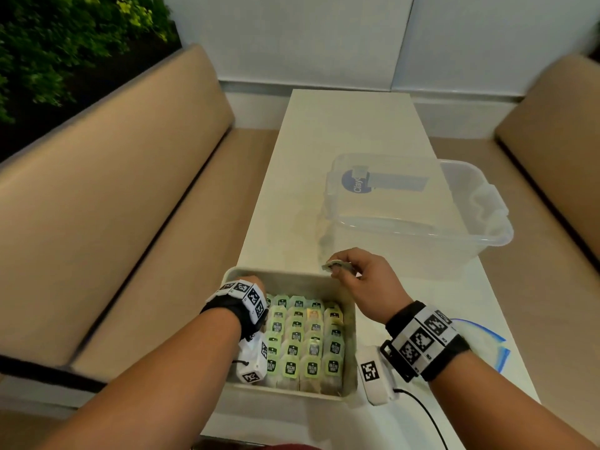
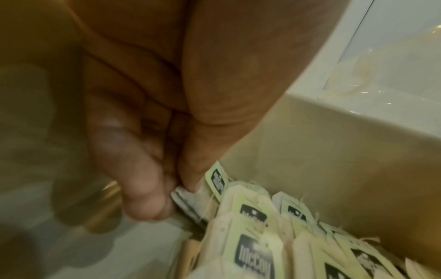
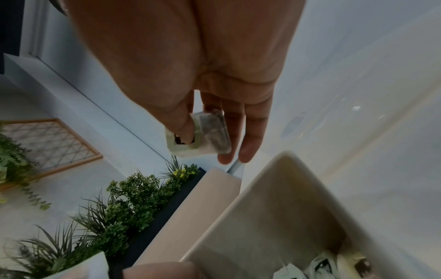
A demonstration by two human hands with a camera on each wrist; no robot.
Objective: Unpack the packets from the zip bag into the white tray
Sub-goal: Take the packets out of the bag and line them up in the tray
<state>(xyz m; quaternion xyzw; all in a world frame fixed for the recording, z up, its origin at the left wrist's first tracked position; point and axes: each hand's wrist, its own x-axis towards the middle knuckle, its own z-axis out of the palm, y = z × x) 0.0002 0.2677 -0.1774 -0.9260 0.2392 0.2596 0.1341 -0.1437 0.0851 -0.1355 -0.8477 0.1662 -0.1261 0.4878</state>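
The white tray (image 1: 293,277) sits at the table's near end, packed with rows of green-tagged tea packets (image 1: 302,339). My left hand (image 1: 256,282) reaches into the tray's far left corner. There, thumb and finger of the left hand (image 2: 176,190) pinch the top of one packet (image 2: 188,202) standing beside the rows, close to the tray wall (image 2: 334,151). My right hand (image 1: 350,271) hovers over the tray's far right corner, holding another packet (image 1: 337,266). This second packet (image 3: 207,136) is pinched between thumb and fingers above the tray (image 3: 274,198). The blue-edged zip bag (image 1: 487,342) lies flat on the table behind my right wrist.
A clear plastic bin (image 1: 422,206) stands on the table just beyond the tray, to the right. Beige benches (image 1: 113,206) run along both sides of the narrow white table (image 1: 341,125). A black cable (image 1: 428,417) trails from my right wrist camera.
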